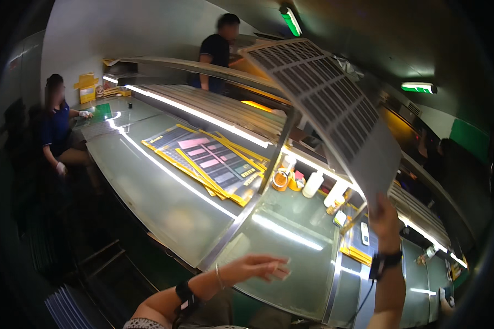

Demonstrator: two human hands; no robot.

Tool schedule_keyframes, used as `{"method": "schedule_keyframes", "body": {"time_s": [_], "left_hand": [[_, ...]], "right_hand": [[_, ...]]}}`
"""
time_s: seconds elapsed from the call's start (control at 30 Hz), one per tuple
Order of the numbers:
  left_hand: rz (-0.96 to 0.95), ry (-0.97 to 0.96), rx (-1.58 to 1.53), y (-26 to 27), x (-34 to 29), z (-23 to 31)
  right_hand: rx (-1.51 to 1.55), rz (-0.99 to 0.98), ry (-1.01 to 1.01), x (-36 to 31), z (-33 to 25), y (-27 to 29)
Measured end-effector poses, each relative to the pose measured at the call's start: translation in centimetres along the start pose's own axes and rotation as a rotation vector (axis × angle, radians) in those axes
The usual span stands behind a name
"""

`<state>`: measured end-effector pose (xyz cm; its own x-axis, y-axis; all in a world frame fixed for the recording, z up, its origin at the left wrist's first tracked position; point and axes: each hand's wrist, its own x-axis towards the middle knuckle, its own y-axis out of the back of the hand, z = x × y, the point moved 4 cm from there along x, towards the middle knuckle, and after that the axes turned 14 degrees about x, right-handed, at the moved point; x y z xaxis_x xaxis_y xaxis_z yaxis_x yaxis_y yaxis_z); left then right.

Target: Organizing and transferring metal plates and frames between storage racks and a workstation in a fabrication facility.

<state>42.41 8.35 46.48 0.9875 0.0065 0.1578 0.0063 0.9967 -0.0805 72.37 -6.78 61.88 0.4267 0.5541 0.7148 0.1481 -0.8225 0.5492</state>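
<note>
My right hand (386, 223) is raised and grips the lower edge of a large thin grey sheet (326, 107) covered in a grid of small dark cells; the sheet tilts up and away over the bench. My left hand (258, 267) hovers flat, fingers spread, just above the glass worktop (291, 241), holding nothing. Both wrists wear dark bands.
Yellow-framed printed panels (211, 162) lie stacked on the long lit bench. A tape roll (280, 179) and white bottles (313, 184) stand by the shelf post. One person sits at the far left (57, 129); another stands behind the shelf (217, 52).
</note>
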Motion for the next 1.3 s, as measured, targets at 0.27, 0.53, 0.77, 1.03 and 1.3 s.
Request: {"method": "schedule_keyframes", "body": {"time_s": [0.27, 0.53, 0.77, 1.03, 1.3], "left_hand": [[0.902, 0.615, -0.212, 1.8, -23.6, -18.5], [1.899, 1.348, 0.041, -7.5, -54.6, -39.5], [1.228, 1.192, 0.718, -12.5, -49.3, -46.6], [0.764, 1.317, 0.632, 0.6, -42.5, -46.4], [1.680, 1.745, 0.140, 4.0, -57.5, -44.3]], "right_hand": [[1.856, -0.221, -0.479, 25.3, -5.2, -22.9], [1.132, -0.965, 0.229, 21.0, -16.9, -36.2], [0.340, -1.744, 0.288, -11.3, -20.8, -36.7], [0.060, -1.588, 0.474, -16.4, -22.9, -41.6], [-0.052, -1.531, 0.636, -19.1, -22.8, -43.8]]}}
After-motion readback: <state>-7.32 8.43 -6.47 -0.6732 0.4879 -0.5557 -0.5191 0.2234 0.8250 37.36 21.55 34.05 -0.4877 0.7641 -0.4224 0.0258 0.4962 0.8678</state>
